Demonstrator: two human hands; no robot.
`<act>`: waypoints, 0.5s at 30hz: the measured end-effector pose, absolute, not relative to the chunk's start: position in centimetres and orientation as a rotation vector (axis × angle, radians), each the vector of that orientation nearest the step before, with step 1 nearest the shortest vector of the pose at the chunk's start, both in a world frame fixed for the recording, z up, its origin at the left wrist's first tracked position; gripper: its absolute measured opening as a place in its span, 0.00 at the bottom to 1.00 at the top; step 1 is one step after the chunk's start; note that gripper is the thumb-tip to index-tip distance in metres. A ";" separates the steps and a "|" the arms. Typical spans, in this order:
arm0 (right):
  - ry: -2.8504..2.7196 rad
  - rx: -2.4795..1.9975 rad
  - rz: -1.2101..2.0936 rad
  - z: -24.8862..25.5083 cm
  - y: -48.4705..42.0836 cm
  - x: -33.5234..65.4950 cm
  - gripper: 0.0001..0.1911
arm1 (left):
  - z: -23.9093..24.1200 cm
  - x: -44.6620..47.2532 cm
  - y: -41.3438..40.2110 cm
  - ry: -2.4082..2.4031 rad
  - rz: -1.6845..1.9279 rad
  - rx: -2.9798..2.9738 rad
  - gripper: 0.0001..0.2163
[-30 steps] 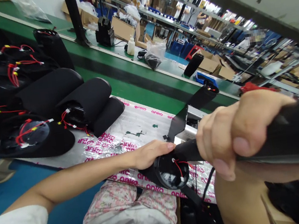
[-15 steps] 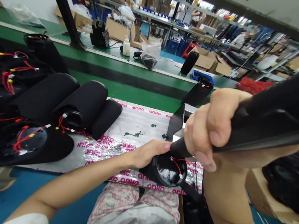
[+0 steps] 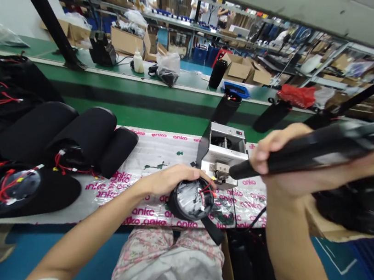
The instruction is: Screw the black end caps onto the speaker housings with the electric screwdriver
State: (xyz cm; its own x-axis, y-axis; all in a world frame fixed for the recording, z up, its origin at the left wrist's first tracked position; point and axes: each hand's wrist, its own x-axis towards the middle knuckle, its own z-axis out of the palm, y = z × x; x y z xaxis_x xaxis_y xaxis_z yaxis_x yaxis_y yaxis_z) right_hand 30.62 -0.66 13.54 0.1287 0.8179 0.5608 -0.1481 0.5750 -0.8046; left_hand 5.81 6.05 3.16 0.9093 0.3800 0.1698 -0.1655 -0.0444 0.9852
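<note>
My left hand (image 3: 168, 181) is curled over a round black unit (image 3: 191, 200) with a clear face and red wires, held at the table's near edge. A black strap (image 3: 214, 233) hangs below that unit. My right hand (image 3: 281, 152) grips a long black flat strip (image 3: 317, 152) that runs off to the right, with the thumb on top. A small silver machine (image 3: 225, 153) stands just behind both hands on the printed plastic sheet (image 3: 161, 155).
Several black fabric-covered cylinders (image 3: 82, 134) with red wiring lie piled at the left. A green conveyor belt (image 3: 139, 98) runs behind the sheet. Black pieces fill a cardboard box (image 3: 367, 212) at my right. Boxes, a white bottle (image 3: 138, 62) and shelves stand beyond.
My right hand has slid the black strip off to the right, away from the round unit. My left hand has closed further over that unit. The silver machine is now uncovered.
</note>
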 end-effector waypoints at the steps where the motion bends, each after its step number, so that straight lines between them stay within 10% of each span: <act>1: -1.272 -0.635 0.737 12.1 -0.2 30.2 0.47 | 3.5 5.3 5.1 0.276 0.500 1.601 0.23; 15: -1.282 -0.586 1.045 9.9 1.2 34.1 0.46 | -1.0 9.1 -2.7 0.701 1.207 1.413 0.25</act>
